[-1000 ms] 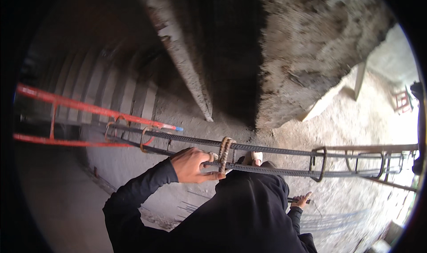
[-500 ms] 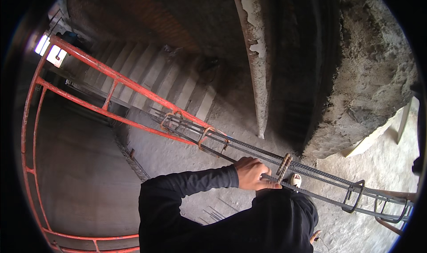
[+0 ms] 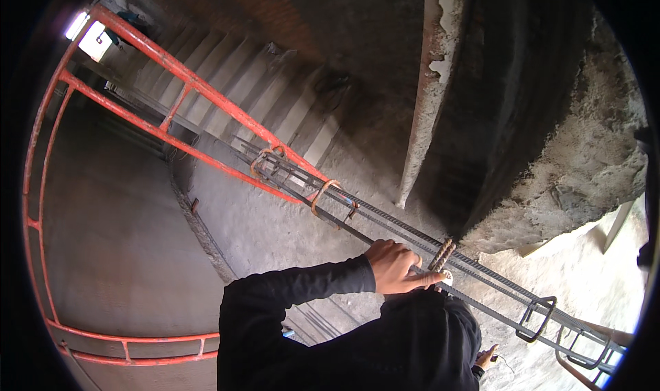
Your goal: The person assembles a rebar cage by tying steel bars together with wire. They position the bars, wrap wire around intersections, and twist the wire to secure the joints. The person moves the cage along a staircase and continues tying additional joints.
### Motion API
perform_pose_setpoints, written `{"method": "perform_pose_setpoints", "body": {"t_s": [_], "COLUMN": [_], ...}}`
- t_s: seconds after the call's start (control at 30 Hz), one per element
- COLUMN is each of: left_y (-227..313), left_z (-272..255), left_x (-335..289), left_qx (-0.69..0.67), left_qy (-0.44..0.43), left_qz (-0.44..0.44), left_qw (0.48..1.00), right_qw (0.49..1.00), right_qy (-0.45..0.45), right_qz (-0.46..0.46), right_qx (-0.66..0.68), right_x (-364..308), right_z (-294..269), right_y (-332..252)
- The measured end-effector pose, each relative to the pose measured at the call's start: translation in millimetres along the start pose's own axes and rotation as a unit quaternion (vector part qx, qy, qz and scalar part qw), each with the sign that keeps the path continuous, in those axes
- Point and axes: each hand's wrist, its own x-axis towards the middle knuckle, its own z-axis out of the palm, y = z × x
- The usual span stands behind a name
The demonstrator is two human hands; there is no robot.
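A long cage of ribbed steel rebar (image 3: 385, 219) runs diagonally from the middle left to the lower right. Square wire stirrups circle its bars: a rusty one (image 3: 320, 200), a ribbed one (image 3: 442, 255) beside my left hand, and a dark one (image 3: 537, 319) farther right. My left hand (image 3: 400, 266) is closed around the near bar, its thumb side against the ribbed stirrup. Low beside my black-clothed body, my right hand (image 3: 487, 356) has its fingers bent around a small dark thing. A thin wire sticks out near it; what exactly is held is too small to make out.
Orange-red metal frame tubing (image 3: 199, 85) stands at the left, overlapping the cage's far end. Concrete stairs (image 3: 234, 81) rise behind it. A pipe flecked with plaster (image 3: 433, 81) and a rough concrete mass (image 3: 557, 198) stand beyond the cage. Thin rods (image 3: 320, 326) lie on the floor.
The view has shifted slightly. My left hand stays on the bar, with a finger or thumb now stretched toward the ribbed stirrup. More of my right hand shows, with the thin wire by it.
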Motion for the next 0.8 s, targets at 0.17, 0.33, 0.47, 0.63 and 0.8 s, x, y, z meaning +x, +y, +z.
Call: {"method": "perform_pose_setpoints", "body": {"t_s": [0.17,0.33,0.47,0.63,0.8], "left_y": [-1.9,-0.5,2.7,1.9,-2.6], "left_z": [-10.7,-22.9,-26.3,-21.9,-22.7], "left_x": [5.8,17.1,21.2,18.7,17.5], "left_qx": [-0.059,-0.068,-0.068,-0.109,-0.068], "left_qy": [-0.034,-0.150,-0.201,-0.189,-0.182], "left_qz": [-0.031,-0.055,-0.071,-0.029,-0.047], "left_qw": [0.997,0.985,0.975,0.975,0.980], "right_qw": [0.997,0.998,0.998,0.994,0.992], "right_qy": [-0.060,-0.040,-0.032,0.049,0.030], "right_qz": [-0.037,-0.046,0.005,0.054,0.057], "right_qx": [-0.017,-0.026,0.049,0.086,0.106], "right_x": [7.0,0.4,-6.6,-12.6,-15.7], "right_z": [5.8,11.4,6.3,-4.3,-9.1], "right_y": [1.2,4.5,11.4,31.8,48.1]}}
